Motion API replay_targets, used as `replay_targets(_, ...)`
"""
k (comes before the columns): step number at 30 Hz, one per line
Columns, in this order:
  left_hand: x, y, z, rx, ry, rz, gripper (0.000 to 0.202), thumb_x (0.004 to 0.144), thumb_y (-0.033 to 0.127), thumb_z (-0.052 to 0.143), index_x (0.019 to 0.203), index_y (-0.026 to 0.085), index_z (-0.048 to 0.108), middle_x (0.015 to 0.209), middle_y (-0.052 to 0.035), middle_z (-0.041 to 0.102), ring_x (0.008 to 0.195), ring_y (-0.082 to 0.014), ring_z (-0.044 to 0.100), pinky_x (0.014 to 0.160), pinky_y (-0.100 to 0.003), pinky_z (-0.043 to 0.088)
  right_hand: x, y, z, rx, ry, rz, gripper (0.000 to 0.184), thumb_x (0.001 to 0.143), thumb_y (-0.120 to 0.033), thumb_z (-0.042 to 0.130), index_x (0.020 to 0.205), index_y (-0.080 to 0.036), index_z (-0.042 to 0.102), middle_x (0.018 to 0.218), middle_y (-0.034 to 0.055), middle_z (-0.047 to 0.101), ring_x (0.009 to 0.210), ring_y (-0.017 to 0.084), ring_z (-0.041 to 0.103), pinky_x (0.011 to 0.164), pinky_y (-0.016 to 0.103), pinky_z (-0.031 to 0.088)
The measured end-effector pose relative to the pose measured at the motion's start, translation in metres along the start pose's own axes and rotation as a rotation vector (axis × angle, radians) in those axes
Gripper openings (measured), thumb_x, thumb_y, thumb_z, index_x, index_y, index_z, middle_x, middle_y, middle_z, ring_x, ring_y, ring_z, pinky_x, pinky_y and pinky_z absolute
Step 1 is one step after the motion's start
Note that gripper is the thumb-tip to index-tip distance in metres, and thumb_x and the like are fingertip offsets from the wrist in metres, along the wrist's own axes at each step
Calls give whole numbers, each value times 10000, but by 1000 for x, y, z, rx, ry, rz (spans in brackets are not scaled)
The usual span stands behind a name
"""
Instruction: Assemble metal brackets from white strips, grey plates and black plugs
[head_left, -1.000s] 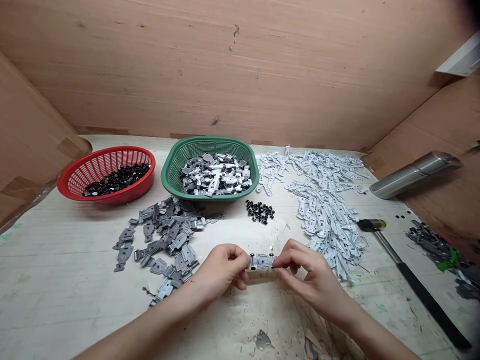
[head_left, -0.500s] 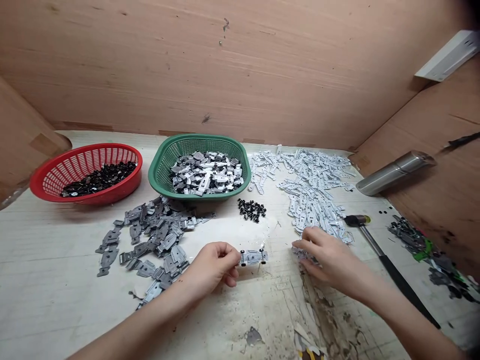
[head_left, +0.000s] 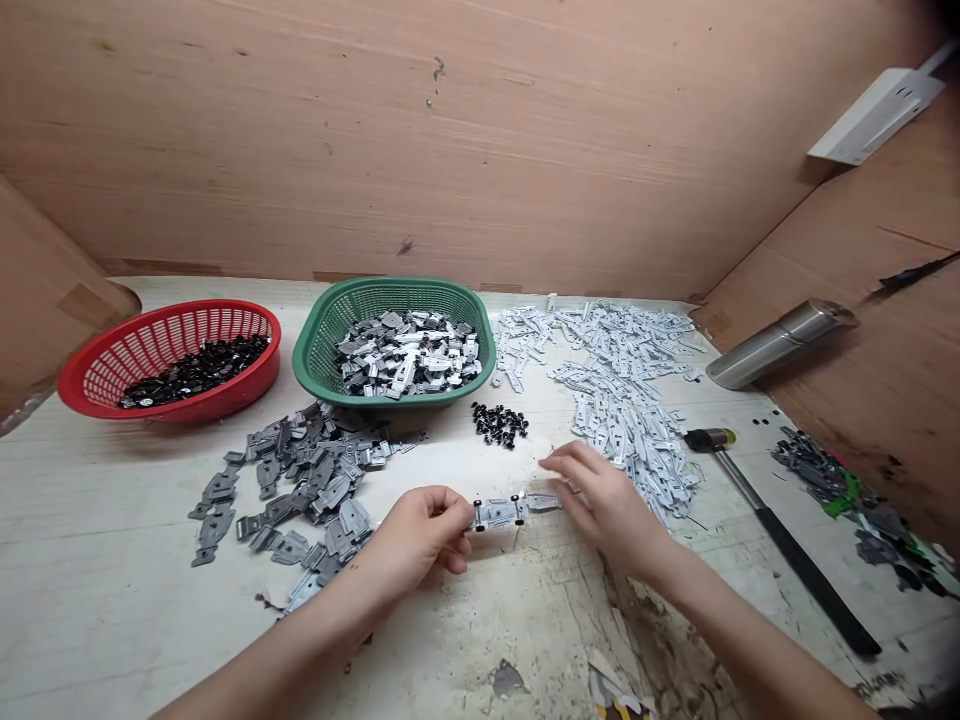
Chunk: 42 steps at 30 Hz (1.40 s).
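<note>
My left hand [head_left: 420,540] pinches the left end of a small grey metal piece with black wheels [head_left: 499,513], held just above the table. My right hand [head_left: 600,500] is right of it, fingers curled around a light grey strip [head_left: 544,500] that it brings against the wheeled piece. A small heap of black wheels [head_left: 499,424] lies just beyond the hands. A pile of dark grey plates [head_left: 307,480] lies to the left of my left hand. A spread of light grey strips [head_left: 630,400] lies to the right.
A red basket [head_left: 97,372] with black parts stands at the back left; a green basket [head_left: 315,345] with assembled pieces beside it. A hammer [head_left: 780,535] and a steel cylinder [head_left: 780,343] lie to the right. Cardboard walls [head_left: 480,140] enclose the table.
My right hand left the wheeled piece, reached into the light grey strips at right, and has come back toward the piece with a strip. The left hand kept hold of the piece.
</note>
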<state>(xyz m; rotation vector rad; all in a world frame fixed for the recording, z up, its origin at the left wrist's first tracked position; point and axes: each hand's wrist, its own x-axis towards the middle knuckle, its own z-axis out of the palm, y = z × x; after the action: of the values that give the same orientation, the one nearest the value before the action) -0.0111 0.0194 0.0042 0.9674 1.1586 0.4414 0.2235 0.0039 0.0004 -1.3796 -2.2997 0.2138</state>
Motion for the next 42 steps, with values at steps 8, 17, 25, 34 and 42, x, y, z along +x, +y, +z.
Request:
replay_targets(8, 1, 1, -1, 2, 32, -19, 301, 699, 439, 597, 623, 174, 476, 546, 30, 571, 455, -100, 522, 518, -226, 385, -12, 22, -7, -273, -203, -195, 204, 822, -87, 498, 984, -167, 594, 900, 88, 588, 838, 218, 516, 677, 342, 446)
replay_targets(17, -2, 4, 1, 9, 25, -13, 289, 703, 430, 590, 630, 175, 475, 552, 30, 571, 468, -103, 520, 536, -235, 398, -17, 16, -14, 312, -76, 264, 143, 903, -244, 457, 829, -176, 558, 763, 41, 558, 690, 156, 522, 602, 282, 437)
replay_targets(25, -1, 3, 2, 36, 21, -26, 278, 716, 416, 578, 635, 173, 471, 554, 29, 578, 465, -99, 531, 535, -226, 395, 0, -1, -38, 655, -171, 429, 169, 861, -340, 539, 821, -181, 582, 679, 12, 565, 599, 123, 517, 523, 236, 413)
replay_targets(34, 1, 0, -1, 54, 14, -48, 282, 728, 433, 567, 670, 170, 481, 584, 25, 587, 473, -102, 544, 503, -215, 377, 7, -32, -59, 138, 77, -69, 165, 879, -123, 464, 936, -180, 609, 847, 81, 583, 797, 176, 562, 673, 285, 454)
replay_targets(42, 1, -2, 0, 52, 8, -17, 275, 724, 420, 567, 668, 164, 486, 578, 29, 580, 463, -98, 542, 511, -223, 386, 3, -42, -53, 499, -64, 183, 176, 854, -182, 543, 1006, -228, 621, 816, 29, 610, 730, 136, 570, 628, 235, 445)
